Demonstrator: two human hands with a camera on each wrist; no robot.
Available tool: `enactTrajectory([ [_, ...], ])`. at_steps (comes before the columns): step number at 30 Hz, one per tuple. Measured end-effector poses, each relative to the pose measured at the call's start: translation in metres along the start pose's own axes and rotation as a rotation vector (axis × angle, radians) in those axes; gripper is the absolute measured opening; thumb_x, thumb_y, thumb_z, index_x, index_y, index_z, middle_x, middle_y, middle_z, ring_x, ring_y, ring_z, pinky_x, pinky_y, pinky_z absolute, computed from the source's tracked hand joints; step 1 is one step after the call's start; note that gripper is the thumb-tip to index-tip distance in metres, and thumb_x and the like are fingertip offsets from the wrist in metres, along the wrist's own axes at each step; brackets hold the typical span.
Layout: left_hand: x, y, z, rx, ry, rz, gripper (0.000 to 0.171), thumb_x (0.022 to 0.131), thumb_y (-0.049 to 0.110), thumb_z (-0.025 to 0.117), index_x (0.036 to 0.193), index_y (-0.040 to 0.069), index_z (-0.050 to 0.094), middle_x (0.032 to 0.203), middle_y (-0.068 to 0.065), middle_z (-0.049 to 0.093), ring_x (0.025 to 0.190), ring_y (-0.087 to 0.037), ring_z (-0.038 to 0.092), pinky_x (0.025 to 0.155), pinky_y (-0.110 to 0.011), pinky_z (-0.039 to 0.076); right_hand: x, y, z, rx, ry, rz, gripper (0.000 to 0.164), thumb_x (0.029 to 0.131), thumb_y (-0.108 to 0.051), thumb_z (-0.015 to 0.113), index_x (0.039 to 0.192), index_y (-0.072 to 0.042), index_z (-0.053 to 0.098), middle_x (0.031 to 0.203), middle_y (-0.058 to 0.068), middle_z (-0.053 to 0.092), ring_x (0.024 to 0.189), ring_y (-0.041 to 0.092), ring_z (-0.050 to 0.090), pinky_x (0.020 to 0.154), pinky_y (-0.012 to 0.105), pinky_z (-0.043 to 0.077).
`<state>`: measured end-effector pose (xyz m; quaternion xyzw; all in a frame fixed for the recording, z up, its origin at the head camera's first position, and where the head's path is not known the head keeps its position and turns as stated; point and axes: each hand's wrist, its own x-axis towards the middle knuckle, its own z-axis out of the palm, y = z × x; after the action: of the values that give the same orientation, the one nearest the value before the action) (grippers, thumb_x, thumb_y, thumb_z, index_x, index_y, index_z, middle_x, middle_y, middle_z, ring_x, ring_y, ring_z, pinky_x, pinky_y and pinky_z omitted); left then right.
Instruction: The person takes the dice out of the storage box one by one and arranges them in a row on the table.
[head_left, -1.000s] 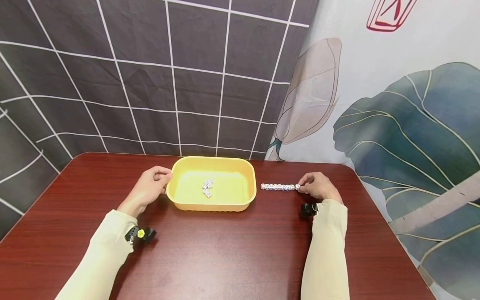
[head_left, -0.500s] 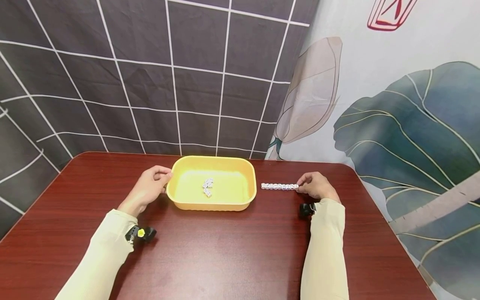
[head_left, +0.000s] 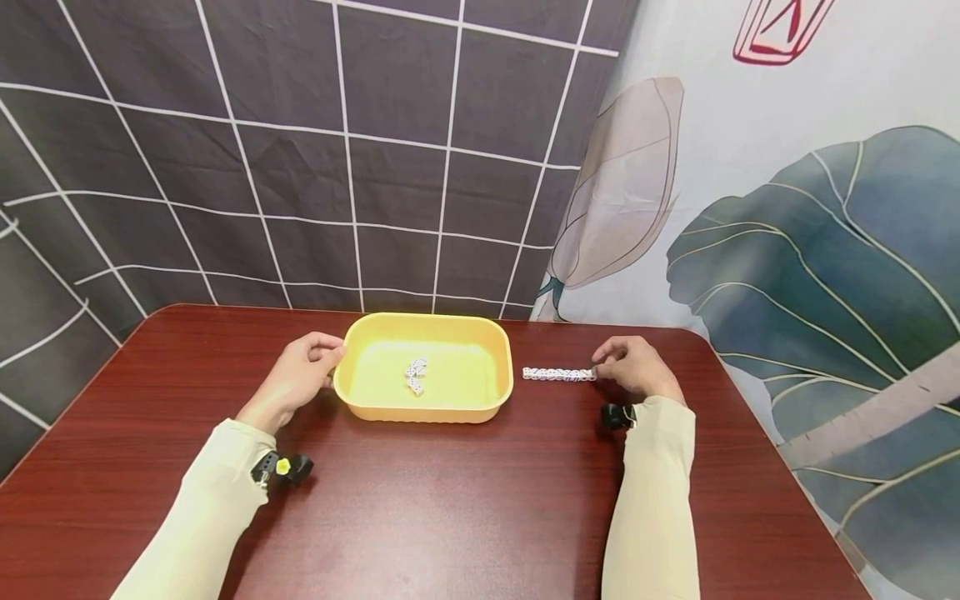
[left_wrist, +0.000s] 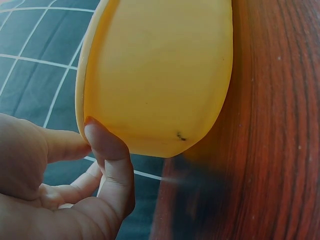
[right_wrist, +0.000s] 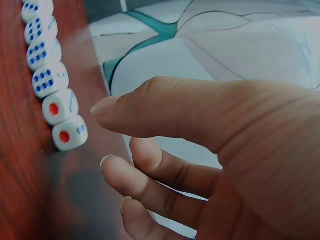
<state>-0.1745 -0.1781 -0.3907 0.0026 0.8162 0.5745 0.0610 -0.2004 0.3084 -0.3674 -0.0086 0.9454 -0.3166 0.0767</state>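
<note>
Gridded cloth [head_left: 285,167] is hung behind the table [head_left: 450,508], where one row of dice [head_left: 558,375], touched half a second ago, is now let go by the right hand [head_left: 637,367], fingers apart. Six are seen close up, white, red- and blue-dotted. Beside them, one yellow tub [head_left: 422,414] with more dice [head_left: 415,386] is rim-pinched by the left hand [head_left: 294,373].

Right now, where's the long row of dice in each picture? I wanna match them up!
Head view: the row of dice is right of the yellow tub, its far right end by the right hand.
Left wrist view: not in this picture.
Right wrist view: upper left, running down from the top edge; the end die shows a red dot.
Shared landmark: the dark red table, seen in all three.
</note>
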Motion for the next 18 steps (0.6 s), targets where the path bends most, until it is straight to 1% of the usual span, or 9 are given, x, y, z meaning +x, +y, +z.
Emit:
enactTrajectory([
  [4,0.0,0.0,0.0,0.003,0.0,-0.004,0.039,0.107,0.017,0.052,0.134,-0.011,0.048,0.102,-0.013,0.065,0.076,-0.007,0.061,0.068,-0.02,0.056,-0.001,-0.007,-0.002,-0.018,0.007,-0.023,0.014,0.091,-0.014,0.072,0.103,-0.005,0.071,0.081,0.006,0.066,0.08,0.02,0.057,0.075,0.032,0.046],
  [10,0.0,0.0,0.0,0.007,0.003,-0.004,0.04,0.107,0.017,0.052,0.134,-0.011,0.049,0.103,-0.014,0.066,0.076,-0.007,0.061,0.068,-0.02,0.056,0.0,-0.019,-0.001,-0.01,0.021,-0.067,0.016,0.09,-0.016,0.074,0.101,-0.006,0.072,0.079,0.005,0.064,0.078,0.019,0.057,0.075,0.032,0.045],
  [15,0.0,-0.001,0.0,0.003,0.003,0.001,0.039,0.107,0.017,0.052,0.134,-0.011,0.049,0.103,-0.014,0.066,0.076,-0.006,0.061,0.068,-0.02,0.056,0.0,-0.026,0.0,-0.007,0.021,-0.072,0.018,0.092,-0.018,0.072,0.106,-0.007,0.071,0.082,0.005,0.063,0.081,0.02,0.057,0.076,0.032,0.046],
  [18,0.0,-0.001,0.0,-0.002,0.001,0.004,0.039,0.107,0.016,0.051,0.133,-0.011,0.049,0.103,-0.015,0.066,0.076,-0.006,0.061,0.068,-0.02,0.056,0.0,-0.03,0.001,-0.004,0.037,-0.083,0.018,0.093,-0.02,0.071,0.106,-0.008,0.071,0.083,0.004,0.063,0.081,0.02,0.057,0.076,0.031,0.046],
])
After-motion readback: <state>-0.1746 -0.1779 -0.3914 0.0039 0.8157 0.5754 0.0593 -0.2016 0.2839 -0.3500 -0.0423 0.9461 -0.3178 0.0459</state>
